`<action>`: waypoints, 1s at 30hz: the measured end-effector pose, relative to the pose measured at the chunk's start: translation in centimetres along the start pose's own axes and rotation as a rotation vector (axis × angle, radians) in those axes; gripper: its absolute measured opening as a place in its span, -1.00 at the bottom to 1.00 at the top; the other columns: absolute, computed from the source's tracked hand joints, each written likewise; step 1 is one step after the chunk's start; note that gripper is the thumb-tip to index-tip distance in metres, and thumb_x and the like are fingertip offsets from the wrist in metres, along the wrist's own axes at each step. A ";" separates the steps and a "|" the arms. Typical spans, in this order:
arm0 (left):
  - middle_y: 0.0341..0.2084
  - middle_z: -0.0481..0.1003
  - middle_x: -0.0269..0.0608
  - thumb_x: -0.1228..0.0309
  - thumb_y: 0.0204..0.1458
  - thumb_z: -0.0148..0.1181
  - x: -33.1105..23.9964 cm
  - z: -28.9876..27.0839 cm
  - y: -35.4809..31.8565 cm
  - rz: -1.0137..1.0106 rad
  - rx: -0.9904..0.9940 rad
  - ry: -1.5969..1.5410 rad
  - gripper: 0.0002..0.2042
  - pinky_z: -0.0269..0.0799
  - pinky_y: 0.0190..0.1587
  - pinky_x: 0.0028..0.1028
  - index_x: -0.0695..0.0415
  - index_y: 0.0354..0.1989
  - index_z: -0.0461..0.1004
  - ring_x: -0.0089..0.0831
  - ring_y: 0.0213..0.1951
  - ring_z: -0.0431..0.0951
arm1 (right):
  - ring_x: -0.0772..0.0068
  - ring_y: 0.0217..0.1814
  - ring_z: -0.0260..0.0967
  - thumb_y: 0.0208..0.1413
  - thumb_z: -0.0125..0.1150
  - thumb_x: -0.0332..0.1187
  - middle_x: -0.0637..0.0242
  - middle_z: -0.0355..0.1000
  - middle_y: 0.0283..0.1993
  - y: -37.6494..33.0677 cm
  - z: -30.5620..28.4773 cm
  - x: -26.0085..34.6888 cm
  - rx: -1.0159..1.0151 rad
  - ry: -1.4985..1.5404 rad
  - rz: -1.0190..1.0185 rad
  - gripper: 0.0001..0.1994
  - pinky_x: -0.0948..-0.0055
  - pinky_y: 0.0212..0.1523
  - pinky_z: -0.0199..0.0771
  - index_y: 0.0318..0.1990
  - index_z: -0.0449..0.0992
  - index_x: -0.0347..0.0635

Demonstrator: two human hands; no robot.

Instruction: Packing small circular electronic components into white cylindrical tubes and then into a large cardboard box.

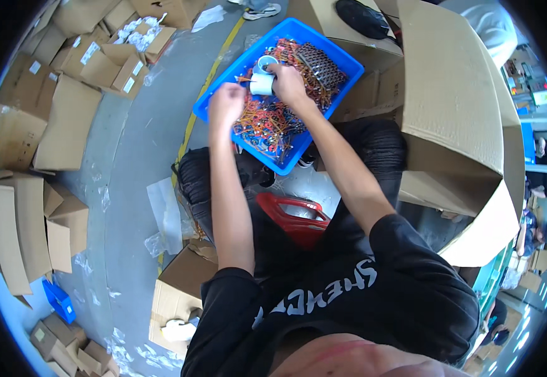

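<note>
A blue plastic tray sits between my knees, full of small, thin, mostly orange and red parts with dark ends. My right hand is closed around a white, cup-like cylinder above the parts. Just beyond it shows a round white rim; whether it belongs to a second cup I cannot tell. Over the tray's left side, my left hand is curled and slightly blurred, its fingertips together. A small orange piece shows beside those fingers. A dark, mesh-like bundle lies at the tray's far right.
Large open cartons stand close on my right, with a dark shoe on one. More cartons line the left side. Below me is a red plastic stool. Another person's foot is beyond the tray, near a yellow floor line.
</note>
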State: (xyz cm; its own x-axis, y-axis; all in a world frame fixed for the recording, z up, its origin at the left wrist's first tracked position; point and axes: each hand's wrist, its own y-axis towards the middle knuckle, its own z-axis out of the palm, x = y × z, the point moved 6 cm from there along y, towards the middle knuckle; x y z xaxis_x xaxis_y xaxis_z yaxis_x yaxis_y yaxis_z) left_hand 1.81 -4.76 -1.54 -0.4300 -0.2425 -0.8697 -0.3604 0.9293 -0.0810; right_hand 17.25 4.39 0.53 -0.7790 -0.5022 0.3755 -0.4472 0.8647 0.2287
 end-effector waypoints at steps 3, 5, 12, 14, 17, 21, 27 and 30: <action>-0.32 0.51 -0.14 0.36 0.14 0.04 -0.8 -3.5 -0.5 0.022 -0.118 -0.398 -0.77 0.45 -0.35 -0.51 0.22 -0.12 0.41 -0.46 -0.36 0.53 | 0.07 -0.30 0.52 -0.12 0.17 -0.58 -0.02 0.49 -0.38 -6.4 -7.3 2.0 -0.281 0.356 0.028 -0.80 0.27 -0.30 0.46 -0.26 0.52 -0.26; -0.33 0.51 -0.15 0.35 0.17 0.02 -2.1 -3.6 -0.8 0.043 -0.107 -0.529 -0.79 0.44 -0.35 -0.54 0.21 -0.13 0.42 -0.47 -0.35 0.52 | 0.14 -0.33 0.52 -0.12 0.22 -0.58 0.03 0.48 -0.40 -12.1 -13.9 3.7 -0.350 0.521 0.020 -0.79 0.38 -0.35 0.44 -0.25 0.49 -0.28; -0.58 0.39 -0.39 0.39 0.17 0.03 1.1 1.0 1.3 0.113 0.058 -0.386 -0.88 0.27 -0.59 -0.64 0.18 -0.30 0.41 -0.66 -0.59 0.35 | 0.37 -0.52 0.40 -0.04 0.25 -0.41 0.30 0.34 -0.54 -33.4 -33.8 7.2 -0.328 0.397 -0.352 -0.81 0.37 -0.51 0.38 -0.25 0.51 -0.26; -0.65 0.35 -0.44 0.43 0.16 0.02 1.1 0.0 1.4 0.337 0.079 -0.170 -0.91 0.20 -0.65 -0.67 0.12 -0.33 0.43 -0.70 -0.66 0.28 | 0.38 -0.52 0.42 -0.06 0.30 -0.37 0.34 0.38 -0.54 -39.2 -40.3 5.3 -0.530 0.081 -0.355 -0.79 0.40 -0.53 0.38 -0.27 0.52 -0.27; -0.62 0.40 -0.38 0.43 0.17 -0.01 2.1 0.8 1.8 0.263 0.061 -0.187 -0.91 0.24 -0.64 -0.66 0.13 -0.30 0.42 -0.66 -0.65 0.35 | 0.31 -0.39 0.50 -0.15 0.24 -0.58 0.19 0.48 -0.42 -49.9 -49.8 0.3 -0.949 -0.396 0.196 -0.80 0.44 -0.39 0.45 -0.28 0.49 -0.32; -0.60 0.44 -0.34 0.39 0.17 0.02 0.0 0.2 0.6 0.294 0.110 -0.171 -0.89 0.29 -0.63 -0.64 0.14 -0.27 0.42 -0.62 -0.62 0.41 | 0.14 -0.28 0.49 -0.02 -0.03 -0.64 0.01 0.49 -0.31 -62.4 -58.5 -17.3 -1.052 -0.443 0.760 -0.71 0.37 -0.26 0.42 -0.15 0.48 -0.18; -0.58 0.45 -0.34 0.35 0.19 0.01 -3.1 2.4 -3.0 0.244 0.271 -0.096 -0.87 0.30 -0.61 -0.63 0.14 -0.27 0.42 -0.62 -0.60 0.42 | -0.01 -0.11 0.47 -0.02 0.06 -0.42 0.01 0.49 -0.16 -74.8 -64.4 -44.9 -0.692 -0.668 1.348 -0.75 0.15 -0.11 0.45 -0.16 0.55 -0.05; -0.58 0.44 -0.35 0.36 0.20 -0.02 -3.1 -0.6 -4.9 0.197 0.248 -0.075 -0.86 0.29 -0.61 -0.62 0.14 -0.28 0.41 -0.62 -0.59 0.41 | 0.00 -0.08 0.47 0.00 0.07 -0.39 0.07 0.49 -0.11 -73.8 -64.3 -52.0 -0.606 -0.627 1.464 -0.76 0.15 -0.08 0.45 -0.16 0.54 -0.08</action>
State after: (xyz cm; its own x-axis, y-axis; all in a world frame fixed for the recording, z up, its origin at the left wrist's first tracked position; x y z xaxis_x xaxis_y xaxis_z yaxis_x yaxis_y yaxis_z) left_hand 4.39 -8.70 1.80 -0.4063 -0.0386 -0.9129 -0.0593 0.9981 -0.0159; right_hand 118.97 -33.98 21.88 -0.4633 0.8595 0.2161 0.8511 0.3636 0.3787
